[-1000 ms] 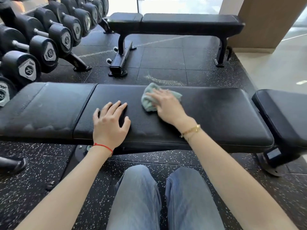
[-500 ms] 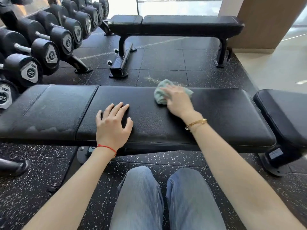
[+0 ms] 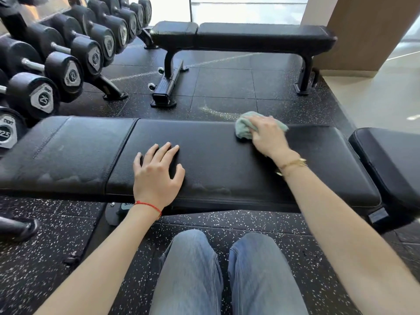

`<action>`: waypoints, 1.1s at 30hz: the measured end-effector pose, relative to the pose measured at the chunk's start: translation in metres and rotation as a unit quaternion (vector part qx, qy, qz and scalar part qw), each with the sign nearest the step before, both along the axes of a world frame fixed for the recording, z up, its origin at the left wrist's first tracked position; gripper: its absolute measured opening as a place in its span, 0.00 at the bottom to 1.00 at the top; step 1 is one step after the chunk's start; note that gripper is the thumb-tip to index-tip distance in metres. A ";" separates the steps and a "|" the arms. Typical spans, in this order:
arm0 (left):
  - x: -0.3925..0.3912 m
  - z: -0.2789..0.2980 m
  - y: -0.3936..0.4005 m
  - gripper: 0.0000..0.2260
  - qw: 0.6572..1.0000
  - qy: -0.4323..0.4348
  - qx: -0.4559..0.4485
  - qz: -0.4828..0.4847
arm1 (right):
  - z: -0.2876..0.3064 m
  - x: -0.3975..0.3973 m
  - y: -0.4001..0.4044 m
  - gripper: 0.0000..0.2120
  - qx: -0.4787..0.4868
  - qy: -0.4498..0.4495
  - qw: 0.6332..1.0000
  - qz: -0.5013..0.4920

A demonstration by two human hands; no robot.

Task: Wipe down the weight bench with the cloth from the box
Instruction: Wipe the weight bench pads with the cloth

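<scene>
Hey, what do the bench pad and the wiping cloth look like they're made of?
Bench pad: likely black vinyl or faux leather, with a grained, slightly glossy surface and stitched seams. Cloth: soft pale green fabric, possibly microfibre, bunched in matte folds under the right hand.

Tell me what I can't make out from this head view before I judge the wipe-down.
- Box the cloth came from: nowhere in the head view.
- Cloth: mostly covered by the right hand; its grip underneath is hidden.
- Bench: far left end cut off by the frame edge; the pad under the left hand is covered.
- Wiped versus unwiped areas: the black pad shows too little contrast to tell.
</scene>
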State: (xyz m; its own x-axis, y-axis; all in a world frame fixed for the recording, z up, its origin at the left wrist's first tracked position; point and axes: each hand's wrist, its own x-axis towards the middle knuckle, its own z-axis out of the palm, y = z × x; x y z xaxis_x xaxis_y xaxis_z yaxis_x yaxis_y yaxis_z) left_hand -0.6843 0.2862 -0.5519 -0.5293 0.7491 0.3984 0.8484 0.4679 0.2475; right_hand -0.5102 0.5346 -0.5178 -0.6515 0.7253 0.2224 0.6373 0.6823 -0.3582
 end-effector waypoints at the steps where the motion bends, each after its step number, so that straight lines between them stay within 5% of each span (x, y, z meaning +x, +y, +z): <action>1: 0.000 0.000 0.000 0.24 1.000 0.000 0.000 -0.001 | -0.001 -0.022 -0.005 0.24 -0.006 -0.003 1.000 0.014; 4: -0.001 -0.001 0.000 0.24 1.000 0.002 0.000 -0.002 | -0.006 -0.053 -0.046 0.26 -0.003 0.007 0.993 0.122; 9: -0.002 -0.002 -0.001 0.24 1.000 0.004 -0.003 -0.005 | -0.006 0.018 -0.082 0.25 -0.009 0.019 0.968 0.250; 16: -0.001 -0.001 0.000 0.24 1.000 -0.004 0.003 0.003 | -0.001 0.052 -0.006 0.24 -0.002 0.025 0.999 -0.019; 25: 0.000 -0.002 -0.002 0.24 1.000 -0.011 -0.008 0.001 | -0.007 0.033 -0.146 0.29 -0.004 0.041 0.981 0.191; 29: 0.000 0.000 -0.002 0.24 1.000 -0.014 -0.011 -0.005 | -0.004 0.083 -0.128 0.30 0.002 0.053 0.990 0.130; 33: 0.000 -0.001 -0.002 0.24 1.000 -0.017 -0.007 -0.003 | -0.004 0.098 -0.066 0.27 0.013 0.040 0.999 -0.034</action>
State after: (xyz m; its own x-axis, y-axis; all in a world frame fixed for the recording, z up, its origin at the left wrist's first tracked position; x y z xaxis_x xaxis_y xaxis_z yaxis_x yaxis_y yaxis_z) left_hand -0.6838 0.2842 -0.5527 -0.5378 0.7579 0.3692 0.8425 0.4666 0.2693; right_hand -0.4119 0.4691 -0.5223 -0.5810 0.7602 0.2909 0.6519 0.6486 -0.3929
